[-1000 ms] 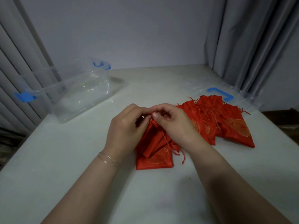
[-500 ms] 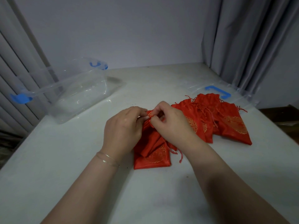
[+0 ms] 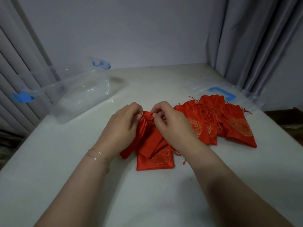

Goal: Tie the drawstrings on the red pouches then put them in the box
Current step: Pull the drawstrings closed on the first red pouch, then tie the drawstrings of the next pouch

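Note:
A red satin pouch [image 3: 153, 145] with gold embroidery lies at the table's centre, its gathered neck pointing away from me. My left hand [image 3: 122, 126] pinches the neck from the left. My right hand [image 3: 170, 123] pinches it from the right, fingers curled at the drawstring. More red pouches [image 3: 229, 123] lie overlapping in a pile just right of my hands, their strings loose. The clear plastic box [image 3: 78, 94] with blue latches stands open at the left.
The box's clear lid [image 3: 223, 92] with a blue handle lies flat at the right, behind the pile. Grey curtains hang at the right and vertical blinds at the left. The white table [image 3: 147, 194] ends close beyond the box and lid.
My hands stay at the pouch's neck; the fingers have shifted and the neck is drawn tighter. The pouch's lower left corner now sticks out under my left wrist.

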Tool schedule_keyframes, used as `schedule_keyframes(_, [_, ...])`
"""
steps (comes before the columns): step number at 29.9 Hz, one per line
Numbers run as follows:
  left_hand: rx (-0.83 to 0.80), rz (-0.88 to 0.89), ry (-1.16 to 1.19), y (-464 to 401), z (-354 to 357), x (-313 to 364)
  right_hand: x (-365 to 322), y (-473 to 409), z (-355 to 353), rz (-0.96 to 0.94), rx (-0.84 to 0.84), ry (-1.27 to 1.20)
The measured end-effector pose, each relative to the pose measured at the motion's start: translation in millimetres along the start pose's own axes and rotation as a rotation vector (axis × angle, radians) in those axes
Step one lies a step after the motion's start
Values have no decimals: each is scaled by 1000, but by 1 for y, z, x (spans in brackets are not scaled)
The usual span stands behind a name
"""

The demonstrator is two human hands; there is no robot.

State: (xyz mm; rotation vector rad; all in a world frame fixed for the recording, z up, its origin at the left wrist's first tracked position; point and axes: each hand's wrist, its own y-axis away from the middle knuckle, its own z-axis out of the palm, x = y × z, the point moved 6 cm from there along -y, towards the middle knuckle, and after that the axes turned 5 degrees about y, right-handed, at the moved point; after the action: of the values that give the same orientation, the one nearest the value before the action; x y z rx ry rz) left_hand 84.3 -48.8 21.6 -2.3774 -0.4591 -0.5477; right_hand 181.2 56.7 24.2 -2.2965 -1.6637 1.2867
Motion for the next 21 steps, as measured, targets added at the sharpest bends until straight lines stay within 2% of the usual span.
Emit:
schedule_keyframes(3, [122, -131, 11, -1, -16, -18, 9, -1, -1, 23, 21, 8])
schedule_keyframes(6, [213, -298, -135, 2, -40, -44, 20, 0, 5, 67, -33, 195])
schedule_keyframes(9, [179, -447, -355, 10, -51, -69, 26, 3, 15, 140, -147, 289])
schedule_keyframes(13, [71, -621, -478, 24, -45, -96, 31, 6, 18, 231, -217, 354])
schedule_keyframes(15, [98, -589, -497, 24, -43, -95, 36, 6, 18, 267, -247, 389])
schedule_keyframes(17, [156, -461, -440, 17, -39, -78, 37, 6, 17, 270, -260, 393])
schedule_keyframes(19, [169, -322, -290, 9, -30, -52, 34, 5, 16, 256, -246, 371])
schedule_keyframes(21, [116, -228, -110, 4, -14, -25, 31, 4, 15, 235, -221, 360])
